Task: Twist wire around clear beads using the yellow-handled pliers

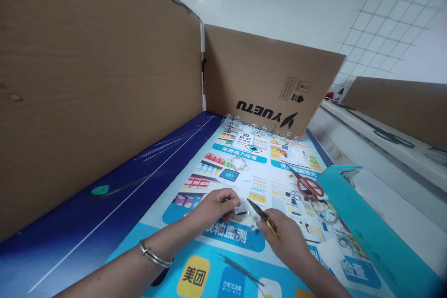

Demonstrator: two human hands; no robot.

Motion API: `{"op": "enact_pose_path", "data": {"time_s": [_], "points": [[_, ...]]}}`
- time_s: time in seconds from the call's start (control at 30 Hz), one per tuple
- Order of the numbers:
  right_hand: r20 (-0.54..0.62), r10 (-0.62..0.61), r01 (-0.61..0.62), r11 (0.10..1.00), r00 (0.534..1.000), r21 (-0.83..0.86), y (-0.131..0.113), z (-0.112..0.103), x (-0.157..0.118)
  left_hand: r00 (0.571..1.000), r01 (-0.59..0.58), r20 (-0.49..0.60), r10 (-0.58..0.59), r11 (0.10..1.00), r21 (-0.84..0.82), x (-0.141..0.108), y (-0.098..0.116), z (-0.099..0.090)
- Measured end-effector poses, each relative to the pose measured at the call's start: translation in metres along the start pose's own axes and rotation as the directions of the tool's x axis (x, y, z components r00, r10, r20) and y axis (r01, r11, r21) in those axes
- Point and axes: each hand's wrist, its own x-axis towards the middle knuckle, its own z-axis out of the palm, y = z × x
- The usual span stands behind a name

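In the head view, the left hand is pinched, thumb against forefinger, on a thin wire strand with clear beads, which lies between the two hands, low over the glossy printed sheet; the right hand is closed around slim pliers, dark tapering metal at the nose and yellow at the handle, their tip pointing toward the left fingertips; whether the pliers' nose is parted I cannot tell; a rounded, silvery bangle circles the left wrist.

To the right of the pliers lie scissors with looped red handles; nearer the edge is a loose tangle of thin, dark wire, beside a smooth turquoise panel; beyond the hands, glinting beaded strands lie along the foot of the matte brown cardboard panel lettered YUETU; on the dark blue surface sits a small, rounded teal object.
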Motion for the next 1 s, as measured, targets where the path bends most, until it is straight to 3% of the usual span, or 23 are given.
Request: {"op": "enact_pose_path", "data": {"time_s": [0.37,0.53,0.73,1.0], "points": [[-0.054,-0.009,0.009,1.000,0.998,0.008,0.004,0.000,-0.003,1.000,-0.003,-0.023,0.004,1.000,0.009,0.000,0.000,0.000],[-0.117,-0.082,0.087,0.996,0.990,0.038,0.004,0.005,-0.004,1.000,0.002,-0.030,-0.002,1.000,0.010,0.000,0.001,0.000],[-0.212,-0.223,0.209,0.974,0.952,-0.086,0.008,0.009,-0.003,0.997,0.008,-0.072,-0.004,0.999,0.046,0.001,-0.002,-0.002],[-0.158,-0.274,0.243,0.951,0.949,-0.193,0.011,0.010,0.000,0.995,-0.017,-0.098,0.024,0.997,0.073,0.003,-0.006,-0.005]]}}
